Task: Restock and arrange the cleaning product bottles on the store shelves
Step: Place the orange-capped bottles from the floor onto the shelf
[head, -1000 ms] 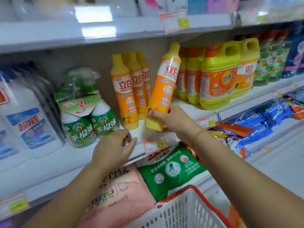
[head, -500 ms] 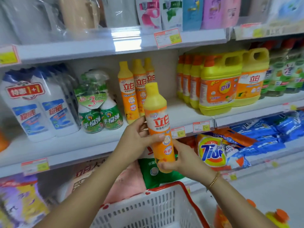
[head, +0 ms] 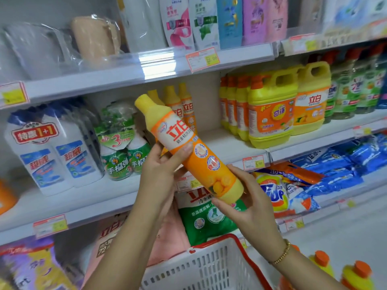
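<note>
Basket (head: 209,266): white with a red rim, nearest me, below my hands.
My right hand (head: 251,206): fingers curled under the bottle's base, gripping it (a gold bracelet (head: 281,255) sits on the wrist).
My left hand (head: 162,176): wrapped round the bottle's middle, thumb across the label.
Bottle (head: 194,151): yellow-orange, tilted, cap up-left, held in the air before the middle shelf.
Shelf (head: 222,143): matching bottles (head: 184,105) stand behind, and yellow jugs (head: 272,109) stand further right.

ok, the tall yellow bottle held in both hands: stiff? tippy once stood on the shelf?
Probably stiff: the bottle shows no dent where the left hand and right hand grip it. Likely tippy upright, being tall and narrow. Its glossy label may be slippery.
</note>
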{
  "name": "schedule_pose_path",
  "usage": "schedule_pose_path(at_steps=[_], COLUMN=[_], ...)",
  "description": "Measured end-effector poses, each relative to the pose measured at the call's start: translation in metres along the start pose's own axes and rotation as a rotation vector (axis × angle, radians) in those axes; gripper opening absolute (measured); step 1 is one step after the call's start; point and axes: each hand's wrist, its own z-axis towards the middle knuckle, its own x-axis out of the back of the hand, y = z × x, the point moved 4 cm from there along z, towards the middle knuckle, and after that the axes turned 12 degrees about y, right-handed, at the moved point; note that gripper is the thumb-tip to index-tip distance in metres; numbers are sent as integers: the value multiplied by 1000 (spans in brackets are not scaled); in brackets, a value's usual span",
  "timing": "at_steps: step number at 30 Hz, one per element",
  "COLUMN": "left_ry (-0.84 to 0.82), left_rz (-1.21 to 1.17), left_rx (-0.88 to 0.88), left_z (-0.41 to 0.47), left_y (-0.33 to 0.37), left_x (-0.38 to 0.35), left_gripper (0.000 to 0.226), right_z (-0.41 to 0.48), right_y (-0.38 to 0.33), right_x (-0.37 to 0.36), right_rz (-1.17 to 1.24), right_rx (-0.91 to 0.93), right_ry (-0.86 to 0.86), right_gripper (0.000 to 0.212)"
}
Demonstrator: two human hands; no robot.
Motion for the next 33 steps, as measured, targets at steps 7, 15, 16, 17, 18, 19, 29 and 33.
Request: schedule_pose_path(at_steps=[7,15,16,17,18,19,29,33], left_ry=[-320,-190,-141,-93,-48,-10,-27,-80], left_rz=[-87,-23,3,16,17,2,-100,-43], left_rx=[59,-84,-116,-138,-154,-157,-77,-101], left_z=[17,11,11,10,10,10,15,14], left_y=[12,-2,-1,1,2,4,15,13], left_x=[2,-14,-12,-10,-7,-5,8,7], left_gripper=[74,47,51,51,48,45,53,50], right_z=[22,29,32,36,40,42,42,27], right_y=[-4,24,27,23,17,11,-2,16], right_x=[3,-18,-18,-17,-15,-14,-25,-37], right_rz=[572,947,786,573,361,196,512,990], right_rx=[-434,-929,-802,-603,-385,-184,-316,-968], right_ry=[-152,-80,-49,-60,-82,-104,-200,-332], right_gripper=[62,57,49,40,34,38,50,75])
